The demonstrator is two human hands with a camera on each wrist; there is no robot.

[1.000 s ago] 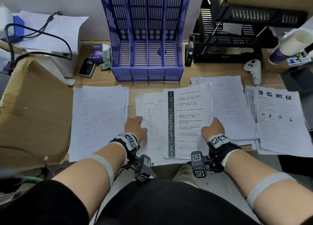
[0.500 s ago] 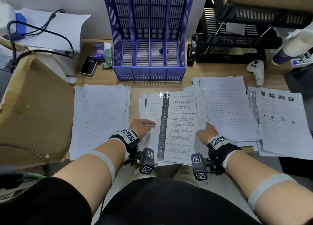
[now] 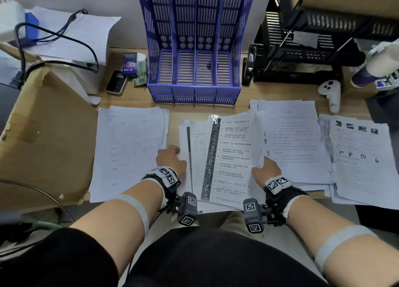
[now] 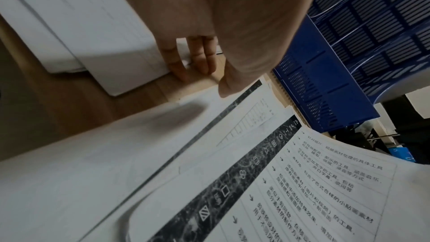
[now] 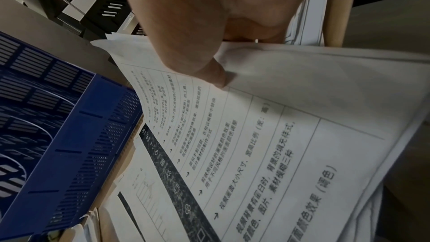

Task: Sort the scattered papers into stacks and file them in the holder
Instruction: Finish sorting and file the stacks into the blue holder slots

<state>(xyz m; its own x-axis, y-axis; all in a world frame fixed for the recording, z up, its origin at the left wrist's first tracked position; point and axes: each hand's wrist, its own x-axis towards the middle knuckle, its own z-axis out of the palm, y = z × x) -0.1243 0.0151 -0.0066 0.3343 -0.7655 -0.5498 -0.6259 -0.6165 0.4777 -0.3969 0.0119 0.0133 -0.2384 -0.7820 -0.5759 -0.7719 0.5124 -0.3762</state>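
Observation:
The blue file holder [image 3: 194,71] stands at the back of the desk with its slots showing no paper. Four paper piles lie in front of it: a left stack [image 3: 129,148], a loose middle pile [image 3: 194,144], a right stack [image 3: 295,144] and a far-right stack [image 3: 362,157]. My right hand [image 3: 262,168] pinches the right edge of the printed sheets with a dark strip [image 5: 256,154], thumb on top, and that edge curls up. With straight fingers, my left hand [image 3: 172,155] touches the desk at the middle pile's left edge, beside the left stack [image 4: 116,47].
A cardboard box [image 3: 43,135] borders the left stack. A phone [image 3: 116,82] and a small carton [image 3: 130,64] lie left of the holder. A black rack [image 3: 313,49] and a white controller [image 3: 330,92] are at the back right. Papers overhang the desk's front edge.
The dark-strip sheets have swung left and tilted, and their right edge has lifted in my right hand. My left hand slid from on the middle pile to its left edge.

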